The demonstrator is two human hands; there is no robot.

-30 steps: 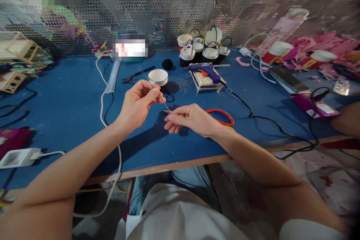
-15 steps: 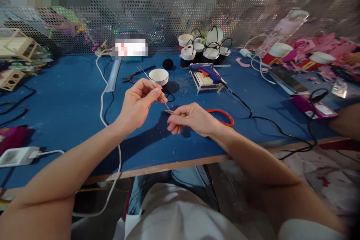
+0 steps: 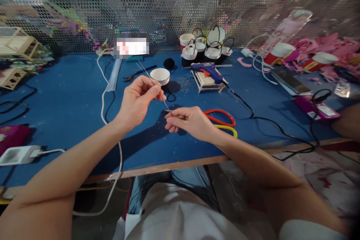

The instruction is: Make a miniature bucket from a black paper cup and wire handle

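My left hand (image 3: pixel 139 99) is closed in a pinch on a thin, pale wire-like strand (image 3: pixel 144 68). Two fine ends rise from it towards the upper left, and its lower part slants down to my right fingertips. My right hand (image 3: pixel 189 120) is closed too, thumb against fingers. A small grey pointed tip (image 3: pixel 168 110) shows there; what it belongs to is hidden. Behind my right wrist are scissors with a red handle loop (image 3: pixel 233 120) and a yellow one, their blades out of sight. Just beyond my left hand stands a white-rimmed cup (image 3: pixel 159 76) with a black cord beside it.
A blue glue gun (image 3: pixel 206 72) rests on a small wooden-stick rack (image 3: pixel 208 84). Behind it are several white cups with black handles (image 3: pixel 213 54). Pliers (image 3: pixel 131 78) lie left of the cup. Cables cross the blue table (image 3: pixel 70 101); another person's arm (image 3: pixel 348 122) is at right.
My right hand has shifted slightly left, and the yellow scissor loop shows more. My left hand keeps its pinch on the strand, almost unmoved.
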